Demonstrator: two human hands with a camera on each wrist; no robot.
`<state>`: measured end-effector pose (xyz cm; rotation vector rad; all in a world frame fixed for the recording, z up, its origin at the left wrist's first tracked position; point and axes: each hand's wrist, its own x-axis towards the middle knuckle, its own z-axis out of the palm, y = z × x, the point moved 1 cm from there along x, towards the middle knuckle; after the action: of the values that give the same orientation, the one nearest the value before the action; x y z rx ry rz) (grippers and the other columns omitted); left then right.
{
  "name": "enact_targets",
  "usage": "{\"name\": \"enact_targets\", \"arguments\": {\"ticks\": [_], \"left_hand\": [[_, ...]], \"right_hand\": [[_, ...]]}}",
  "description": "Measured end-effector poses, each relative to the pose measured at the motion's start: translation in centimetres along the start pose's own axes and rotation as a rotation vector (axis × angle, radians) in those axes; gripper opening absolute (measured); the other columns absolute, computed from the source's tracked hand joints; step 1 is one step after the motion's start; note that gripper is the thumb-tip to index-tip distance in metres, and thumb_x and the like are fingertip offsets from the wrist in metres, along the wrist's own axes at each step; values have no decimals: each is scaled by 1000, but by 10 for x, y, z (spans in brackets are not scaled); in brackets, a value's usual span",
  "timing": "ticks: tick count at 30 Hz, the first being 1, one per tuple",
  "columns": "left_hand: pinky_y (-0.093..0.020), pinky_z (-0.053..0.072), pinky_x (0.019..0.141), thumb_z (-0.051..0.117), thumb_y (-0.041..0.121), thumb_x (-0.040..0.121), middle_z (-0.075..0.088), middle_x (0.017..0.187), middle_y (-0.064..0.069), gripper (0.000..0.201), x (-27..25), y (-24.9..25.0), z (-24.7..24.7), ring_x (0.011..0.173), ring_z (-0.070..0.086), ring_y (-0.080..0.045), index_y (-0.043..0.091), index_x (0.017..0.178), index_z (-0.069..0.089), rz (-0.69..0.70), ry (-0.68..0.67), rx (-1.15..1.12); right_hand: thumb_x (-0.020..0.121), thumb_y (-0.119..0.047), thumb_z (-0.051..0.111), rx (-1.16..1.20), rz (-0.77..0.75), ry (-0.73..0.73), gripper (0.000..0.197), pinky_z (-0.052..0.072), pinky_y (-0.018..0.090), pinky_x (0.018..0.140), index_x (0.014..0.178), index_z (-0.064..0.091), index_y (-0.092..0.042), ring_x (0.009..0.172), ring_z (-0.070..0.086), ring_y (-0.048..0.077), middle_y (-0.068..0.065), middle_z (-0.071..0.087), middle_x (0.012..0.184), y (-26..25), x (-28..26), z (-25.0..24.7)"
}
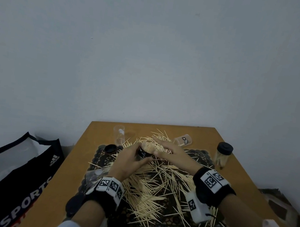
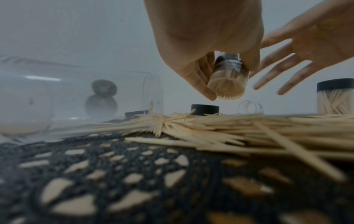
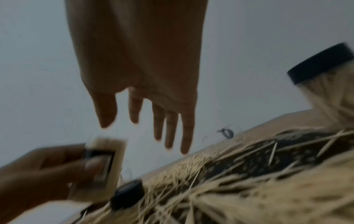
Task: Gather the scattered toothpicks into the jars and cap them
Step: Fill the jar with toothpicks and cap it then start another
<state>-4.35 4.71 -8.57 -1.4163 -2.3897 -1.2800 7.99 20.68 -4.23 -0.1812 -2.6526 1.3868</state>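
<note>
My left hand (image 1: pixel 131 158) grips a clear jar (image 1: pixel 146 150) with a dark label, packed full of toothpicks and uncapped, held just above the mat; the same jar (image 2: pixel 228 80) shows in the left wrist view, and blurred as jar (image 3: pixel 106 166) in the right wrist view. My right hand (image 1: pixel 167 148) hovers open beside the jar, fingers straight and spread, holding nothing. Scattered toothpicks (image 1: pixel 156 186) cover the dark lace mat (image 1: pixel 169 222). A loose black cap (image 1: pixel 110 148) lies left of the jar.
A capped jar (image 1: pixel 222 155) with toothpicks stands at the right. An empty clear jar (image 1: pixel 119 135) stands at the back left, another empty jar (image 1: pixel 184 139) lies on its side behind the pile, and a further clear jar (image 1: pixel 94 174) lies near my left wrist. A sports bag (image 1: pixel 10 171) sits left of the wooden table (image 1: pixel 81 153).
</note>
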Motion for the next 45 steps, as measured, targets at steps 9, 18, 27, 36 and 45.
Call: {"name": "enact_targets", "arguments": {"ticks": [9, 18, 27, 36, 45], "left_hand": [[-31, 55, 78, 70, 53, 82, 67, 105, 6, 55, 1, -4, 2, 90, 63, -8, 16, 120, 57, 5, -46, -7], [-14, 46, 73, 72, 49, 78, 64, 103, 10, 55, -1, 1, 3, 88, 60, -2, 17, 120, 56, -4, -92, -26], [-27, 53, 83, 73, 48, 80, 66, 108, 7, 57, -2, 5, 1, 93, 63, -9, 16, 124, 56, -21, -98, 4], [-26, 52, 83, 66, 67, 74, 64, 108, 8, 64, -2, 4, -27, 97, 61, -8, 23, 119, 55, -69, 70, -54], [-31, 56, 85, 70, 70, 69, 67, 102, 16, 56, -6, -16, -95, 95, 63, 0, 37, 112, 58, -194, 195, -38]], "right_hand": [[83, -31, 74, -280, 493, -134, 35, 45, 24, 64, 116, 65, -21, 87, 59, 13, -2, 65, 98, 44, -45, -66], [70, -26, 86, -360, 485, 13, 40, 44, 27, 80, 104, 67, -16, 106, 53, 19, 4, 56, 109, 68, -76, -94], [86, -28, 71, -351, 421, 17, 25, 36, 15, 51, 105, 66, -11, 71, 48, 6, -6, 55, 87, 46, -51, -75], [89, -24, 67, -345, 246, -78, 18, 42, 16, 61, 102, 66, -12, 82, 52, 8, -5, 58, 96, -6, 22, -28], [89, -11, 62, -408, 115, -112, 22, 47, 28, 77, 111, 66, -12, 93, 55, 15, 4, 60, 114, -40, 64, 37]]}}
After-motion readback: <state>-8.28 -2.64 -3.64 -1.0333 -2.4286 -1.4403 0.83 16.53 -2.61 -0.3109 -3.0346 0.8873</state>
